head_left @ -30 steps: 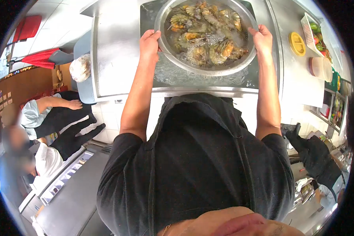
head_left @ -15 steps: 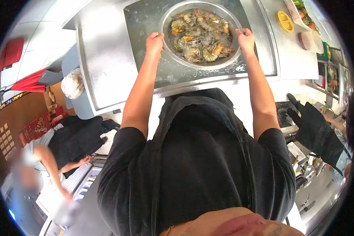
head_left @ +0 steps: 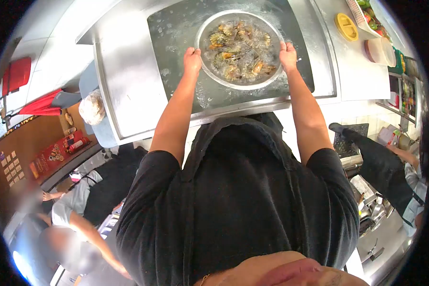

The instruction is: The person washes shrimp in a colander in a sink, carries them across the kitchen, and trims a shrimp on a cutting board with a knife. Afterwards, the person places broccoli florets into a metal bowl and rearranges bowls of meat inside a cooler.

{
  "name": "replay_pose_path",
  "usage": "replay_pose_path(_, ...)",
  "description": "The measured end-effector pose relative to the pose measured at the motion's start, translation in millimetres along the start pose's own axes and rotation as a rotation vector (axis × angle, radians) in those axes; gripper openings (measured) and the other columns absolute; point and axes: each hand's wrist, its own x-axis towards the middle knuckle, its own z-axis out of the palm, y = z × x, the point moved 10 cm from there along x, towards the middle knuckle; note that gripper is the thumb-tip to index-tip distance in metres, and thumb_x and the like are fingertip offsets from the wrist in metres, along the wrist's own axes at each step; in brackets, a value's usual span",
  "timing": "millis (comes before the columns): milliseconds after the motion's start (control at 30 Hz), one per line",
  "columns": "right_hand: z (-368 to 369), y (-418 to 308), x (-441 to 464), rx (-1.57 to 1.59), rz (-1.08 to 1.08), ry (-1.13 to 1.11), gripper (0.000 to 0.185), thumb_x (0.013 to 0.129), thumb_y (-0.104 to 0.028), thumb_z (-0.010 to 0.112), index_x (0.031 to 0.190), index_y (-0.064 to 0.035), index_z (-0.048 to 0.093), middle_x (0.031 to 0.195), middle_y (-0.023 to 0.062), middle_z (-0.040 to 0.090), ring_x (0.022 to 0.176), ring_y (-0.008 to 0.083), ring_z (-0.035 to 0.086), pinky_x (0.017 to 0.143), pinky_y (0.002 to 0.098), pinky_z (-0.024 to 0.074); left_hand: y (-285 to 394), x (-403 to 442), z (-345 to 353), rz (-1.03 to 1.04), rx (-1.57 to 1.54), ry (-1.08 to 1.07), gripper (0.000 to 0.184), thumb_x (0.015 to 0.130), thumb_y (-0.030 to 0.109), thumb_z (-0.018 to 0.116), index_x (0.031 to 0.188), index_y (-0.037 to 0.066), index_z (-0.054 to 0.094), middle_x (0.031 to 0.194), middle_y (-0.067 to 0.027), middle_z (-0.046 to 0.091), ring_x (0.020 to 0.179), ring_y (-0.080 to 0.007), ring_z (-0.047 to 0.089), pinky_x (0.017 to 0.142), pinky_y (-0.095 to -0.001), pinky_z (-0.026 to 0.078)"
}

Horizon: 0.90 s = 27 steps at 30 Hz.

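Observation:
A round metal bowl (head_left: 245, 87) sits over a dark mat (head_left: 171, 43) on the steel counter. Inside it are several raw shrimp (head_left: 233, 56) in water, whose surface looks rippled and frothy. My left hand (head_left: 192, 60) is closed on the bowl's left rim. Gripping the opposite rim is my right hand (head_left: 288, 55), its fingers wrapped round the edge. Both arms reach forward, and the bowl looks roughly level. Whether its base touches the mat I cannot tell.
At the right stand a yellow lid (head_left: 346, 26), a clear plastic tub (head_left: 379, 51) and a white basket (head_left: 362, 16) of vegetables. A plastic-wrapped bundle (head_left: 91, 107) lies left of the counter. People in dark aprons (head_left: 110, 183) work behind me on both sides.
The bowl has shifted slightly nearer me with both hands still on its rim. Its water has become more stirred up. The person at the left has changed posture.

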Motion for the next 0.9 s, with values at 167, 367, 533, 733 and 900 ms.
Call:
replay_pose_path(167, -1, 32, 22, 0.064, 0.055, -0.031, 0.038, 0.094, -0.038, 0.054, 0.081, -0.0025, 0.058, 0.071, 0.0158, 0.06, 0.066, 0.0241, 0.055, 0.067, 0.039, 0.0456, 39, -26, 28, -0.191, -0.203, -0.072, 0.014, 0.092, 0.017, 0.054, 0.081, 0.009, 0.053, 0.065, -0.0004, 0.051, 0.049, -0.0123, 0.048, 0.04, -0.03, 0.036)
replay_pose_path(367, -5, 14, 32, 0.0, 0.009, -0.023, 0.036, 0.093, -0.036, 0.054, 0.084, -0.002, 0.059, 0.079, 0.0197, 0.062, 0.074, 0.031, 0.06, 0.072, 0.0412, 0.046, 45, -25, 37, -0.202, -0.187, -0.098, 0.015, 0.095, 0.021, 0.049, 0.085, 0.011, 0.055, 0.065, 0.0, 0.055, 0.049, -0.0121, 0.05, 0.038, -0.0286, 0.036)
replay_pose_path(533, 10, 42, 69, 0.03, -0.004, -0.042, 0.033, 0.092, -0.033, 0.053, 0.086, -0.0012, 0.06, 0.081, 0.0214, 0.063, 0.077, 0.0332, 0.061, 0.073, 0.0413, 0.046, 48, -11, 58, -0.209, -0.174, -0.063, 0.016, 0.095, 0.021, 0.05, 0.085, 0.01, 0.055, 0.065, 0.0002, 0.053, 0.05, -0.0126, 0.05, 0.039, -0.0295, 0.036)
replay_pose_path(733, -13, -14, 42, -0.109, -0.079, 0.065, 0.035, 0.092, -0.033, 0.053, 0.086, 0.0004, 0.061, 0.084, 0.0233, 0.064, 0.079, 0.0388, 0.061, 0.074, 0.0439, 0.0462, 82, -15, 25, -0.25, -0.184, -0.071, 0.014, 0.095, 0.02, 0.052, 0.087, 0.009, 0.056, 0.065, -0.0001, 0.053, 0.05, -0.0135, 0.049, 0.041, -0.0308, 0.037)
replay_pose_path(900, -3, 4, 47, 0.042, 0.027, 0.037, 0.035, 0.092, -0.032, 0.054, 0.083, 0.0005, 0.062, 0.082, 0.0231, 0.064, 0.079, 0.0387, 0.062, 0.073, 0.0447, 0.0464, 64, -7, 22, -0.33, -0.124, -0.077, 0.011, 0.093, 0.017, 0.054, 0.097, 0.008, 0.058, 0.077, -0.0027, 0.058, 0.061, -0.0149, 0.055, 0.048, -0.0321, 0.04)
